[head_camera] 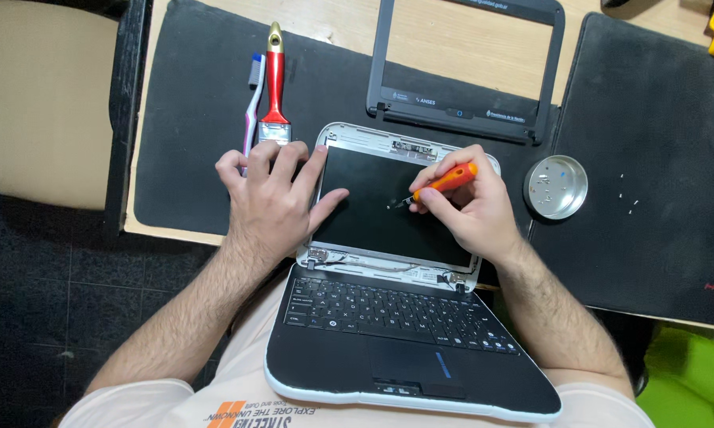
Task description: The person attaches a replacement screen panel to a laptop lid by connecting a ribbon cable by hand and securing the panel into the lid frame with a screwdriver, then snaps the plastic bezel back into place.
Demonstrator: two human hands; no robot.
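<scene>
Orange-handled screwdriver (444, 183) sits pinched in the right hand (469, 208), tip over the dark screen (389, 210) of a small open laptop (408, 317) on the lap. Left hand (271, 198), fingers spread and grasping nothing, presses the screen's left edge. Nearby: paintbrush (274, 87), toothbrush (254, 99), detached bezel (466, 67), round metal dish (556, 187).

Left hand (271, 198) lay flat, palm down, fingers spread and slightly curled, thumb stretched out to the right. Right hand (468, 206) was curled tight in a pinch grip, thumb and forefinger closed together, knuckles raised, wrist bent inward. Both bare forearms reached up from the bottom corners, angled toward each other, elbows held wide.
</scene>
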